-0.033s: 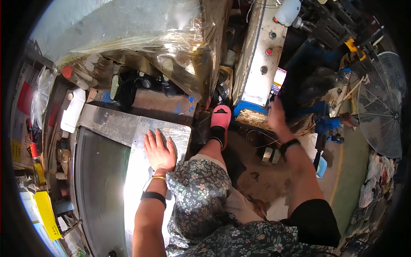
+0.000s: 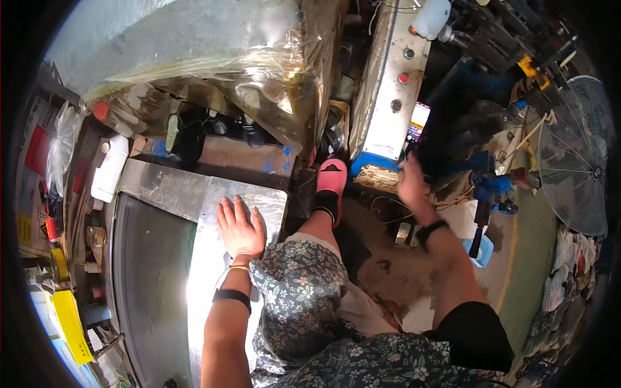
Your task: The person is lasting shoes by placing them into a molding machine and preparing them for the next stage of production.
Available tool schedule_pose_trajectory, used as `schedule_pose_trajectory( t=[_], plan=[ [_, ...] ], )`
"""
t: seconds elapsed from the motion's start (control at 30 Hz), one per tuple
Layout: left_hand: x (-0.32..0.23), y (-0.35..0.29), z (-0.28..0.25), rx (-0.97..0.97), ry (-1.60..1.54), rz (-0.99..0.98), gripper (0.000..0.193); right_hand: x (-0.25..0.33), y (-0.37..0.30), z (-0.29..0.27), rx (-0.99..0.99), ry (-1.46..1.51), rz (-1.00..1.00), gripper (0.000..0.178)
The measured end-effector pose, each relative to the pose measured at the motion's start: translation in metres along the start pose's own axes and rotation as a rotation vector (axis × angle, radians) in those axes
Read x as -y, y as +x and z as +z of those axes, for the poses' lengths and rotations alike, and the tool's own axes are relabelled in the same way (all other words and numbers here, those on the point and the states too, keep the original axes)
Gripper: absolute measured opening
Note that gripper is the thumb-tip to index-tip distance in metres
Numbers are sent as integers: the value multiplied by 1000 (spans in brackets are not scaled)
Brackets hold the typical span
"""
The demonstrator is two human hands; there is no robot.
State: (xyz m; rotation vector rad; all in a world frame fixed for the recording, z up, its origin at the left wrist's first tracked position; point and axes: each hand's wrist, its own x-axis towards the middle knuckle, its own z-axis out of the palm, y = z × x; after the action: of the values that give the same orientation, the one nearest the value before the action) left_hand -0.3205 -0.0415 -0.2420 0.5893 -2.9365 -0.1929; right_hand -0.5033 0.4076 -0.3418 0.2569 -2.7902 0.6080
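My left hand (image 2: 242, 229) lies flat on a bare metal plate (image 2: 213, 271), fingers spread and holding nothing. To the right, my right hand (image 2: 413, 184) is raised beside the lower end of a control box (image 2: 388, 97) with buttons. Motion blurs its fingers, so their grip does not show. Just above that hand is a phone (image 2: 418, 121) with a lit screen, against the box's right side. Whether the fingers touch the phone is unclear. A dark belt-like surface (image 2: 155, 278) runs left of the metal plate.
A plastic-wrapped machine housing (image 2: 194, 58) fills the far left. A large fan (image 2: 576, 155) stands at the right, near blue machine parts (image 2: 495, 184) and a light-blue container (image 2: 479, 251). My foot in a pink slipper (image 2: 331, 178) is between the machines. A white jug (image 2: 110, 168) stands left.
My right hand has shifted slightly left. The left hand stays flat on the metal plate.
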Motion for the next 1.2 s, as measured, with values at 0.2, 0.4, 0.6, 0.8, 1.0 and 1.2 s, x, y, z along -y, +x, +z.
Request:
schedule_pose_trajectory(
  t=[0.2, 0.4, 0.6, 0.8, 1.0, 1.2],
  plan=[
    [1, -1, 3, -32, 1, 4, 62, 123, -165, 22, 304, 802, 193, 31],
    [2, -2, 9, -68, 24, 18, 62, 201, -150, 66, 651, 1310, 339, 45],
    [1, 0, 10, -74, 29, 1, 61, 189, -133, 121, 422, 907, -508, 49],
    [1, -3, 11, -101, 16, 6, 61, 217, -150, 36, 580, 1150, -299, 48],
    [1, -3, 6, -49, 13, -19, 62, 235, -111, -36, 1036, 1105, 212, 62],
    [-2, -3, 2, -43, 7, -15, 62, 203, -49, -23, 130, 1393, 511, 44]
  ],
)
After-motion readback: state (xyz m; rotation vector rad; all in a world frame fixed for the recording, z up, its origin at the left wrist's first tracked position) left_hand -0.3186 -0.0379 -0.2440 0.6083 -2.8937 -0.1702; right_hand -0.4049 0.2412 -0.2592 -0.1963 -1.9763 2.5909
